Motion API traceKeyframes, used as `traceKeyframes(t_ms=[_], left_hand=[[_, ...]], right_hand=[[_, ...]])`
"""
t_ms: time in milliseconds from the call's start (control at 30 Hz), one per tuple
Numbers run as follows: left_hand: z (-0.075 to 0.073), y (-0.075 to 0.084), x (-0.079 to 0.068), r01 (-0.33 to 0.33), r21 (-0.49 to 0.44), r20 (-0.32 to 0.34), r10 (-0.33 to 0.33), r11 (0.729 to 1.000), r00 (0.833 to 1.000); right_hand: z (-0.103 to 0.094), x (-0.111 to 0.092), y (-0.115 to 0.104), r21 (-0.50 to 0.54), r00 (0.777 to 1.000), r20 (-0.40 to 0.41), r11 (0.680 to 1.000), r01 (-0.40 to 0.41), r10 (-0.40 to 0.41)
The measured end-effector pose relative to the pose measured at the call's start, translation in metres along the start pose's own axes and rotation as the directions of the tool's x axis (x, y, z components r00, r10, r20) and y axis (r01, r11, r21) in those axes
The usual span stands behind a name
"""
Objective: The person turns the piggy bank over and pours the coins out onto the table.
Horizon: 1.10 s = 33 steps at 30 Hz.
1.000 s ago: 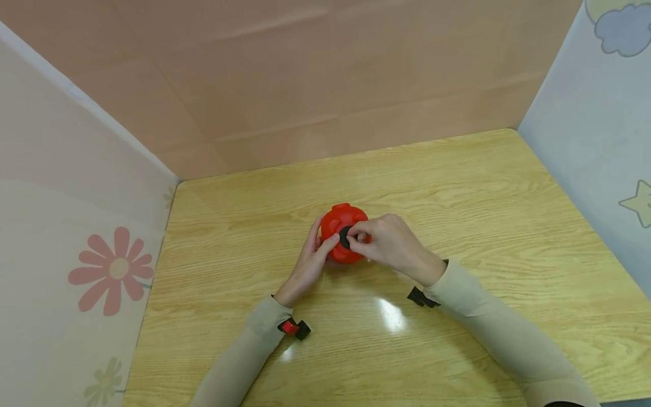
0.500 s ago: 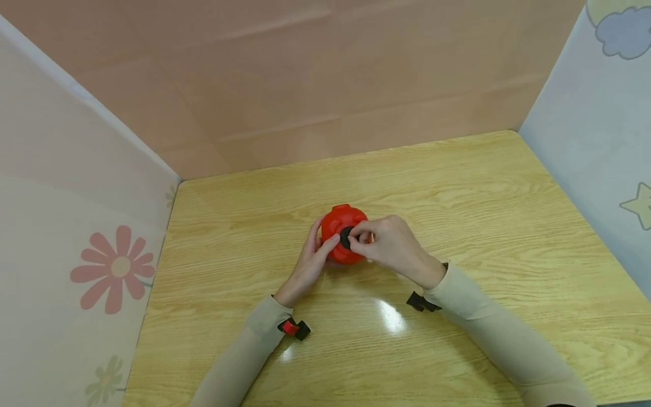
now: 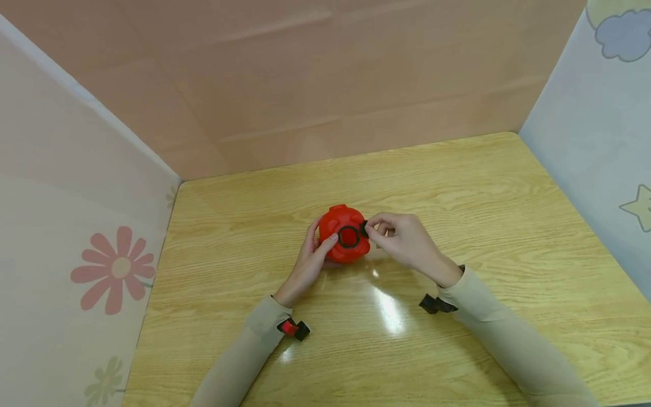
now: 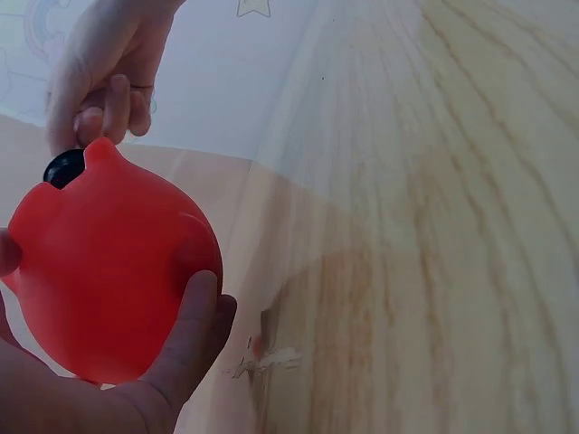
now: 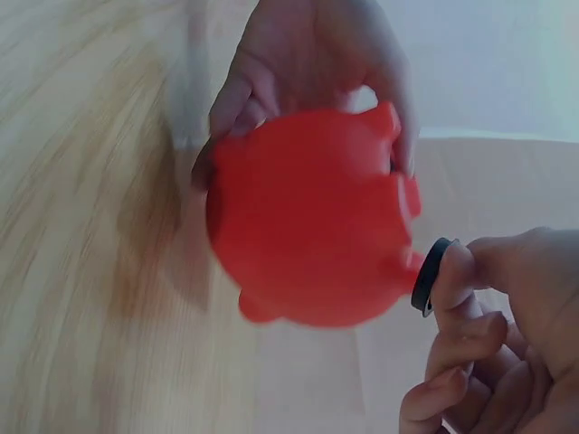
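Note:
My left hand point(image 3: 309, 264) grips a round red piggy bank point(image 3: 342, 216) from its left side, thumb over the upturned belly with its stubby feet. A black-rimmed round opening point(image 3: 339, 238) faces up, and red shows inside it. Between thumb and index finger my right hand point(image 3: 408, 243) pinches a small round black stopper point(image 3: 363, 229) just right of the opening. In the right wrist view the stopper point(image 5: 431, 277) is off the hole, close to one foot of the bank point(image 5: 312, 226). Part of the stopper point(image 4: 63, 168) shows behind the bank in the left wrist view.
A light wood-grain table point(image 3: 254, 203) lies under both hands. A pink-brown wall point(image 3: 325, 85) stands behind it, with pale decorated panels at the left point(image 3: 46, 198) and right point(image 3: 600, 130). Both wrists wear black straps.
My right hand has moved right, and the black stopper has come out of the bank's opening with it. The opening is now uncovered. My left hand and the piggy bank have barely moved.

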State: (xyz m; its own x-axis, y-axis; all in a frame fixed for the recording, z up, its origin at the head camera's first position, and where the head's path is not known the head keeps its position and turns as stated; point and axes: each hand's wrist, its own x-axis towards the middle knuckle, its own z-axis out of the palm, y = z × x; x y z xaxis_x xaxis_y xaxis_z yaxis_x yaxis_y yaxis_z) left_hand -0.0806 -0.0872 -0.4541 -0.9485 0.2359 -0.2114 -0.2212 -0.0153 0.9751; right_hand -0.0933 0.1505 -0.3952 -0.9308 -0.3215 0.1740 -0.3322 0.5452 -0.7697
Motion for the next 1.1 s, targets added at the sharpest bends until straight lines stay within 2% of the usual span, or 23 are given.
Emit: traceKeyframes(t_ms=[167,300,467,600,900,1100], left_hand=[[0.0,0.001,-0.001,-0.002,-0.005,0.002,0.002,1.0,1.0],[-0.001,0.002,-0.003,-0.004,-0.004,0.011,0.004,1.0,1.0],[-0.003,0.002,-0.003,-0.009,-0.011,0.025,0.009,1.0,1.0],[-0.005,0.001,-0.004,-0.019,0.005,0.021,0.019,1.0,1.0],[-0.009,0.001,-0.004,-0.011,0.012,0.027,0.011,1.0,1.0],[-0.011,0.001,-0.005,-0.009,0.009,0.023,0.009,1.0,1.0]], right_hand=[[-0.015,-0.003,0.014,-0.033,0.996,0.026,0.996,-0.085,0.086],[-0.032,-0.003,0.029,-0.128,0.988,0.018,0.98,-0.153,0.156],[-0.058,-0.004,0.053,-0.255,0.97,0.01,0.939,-0.233,0.243],[-0.073,-0.007,0.072,-0.316,0.957,-0.008,0.907,-0.279,0.292],[-0.095,-0.018,0.109,-0.433,0.923,-0.058,0.823,-0.367,0.381],[-0.103,-0.021,0.122,-0.46,0.901,-0.074,0.787,-0.412,0.428]])
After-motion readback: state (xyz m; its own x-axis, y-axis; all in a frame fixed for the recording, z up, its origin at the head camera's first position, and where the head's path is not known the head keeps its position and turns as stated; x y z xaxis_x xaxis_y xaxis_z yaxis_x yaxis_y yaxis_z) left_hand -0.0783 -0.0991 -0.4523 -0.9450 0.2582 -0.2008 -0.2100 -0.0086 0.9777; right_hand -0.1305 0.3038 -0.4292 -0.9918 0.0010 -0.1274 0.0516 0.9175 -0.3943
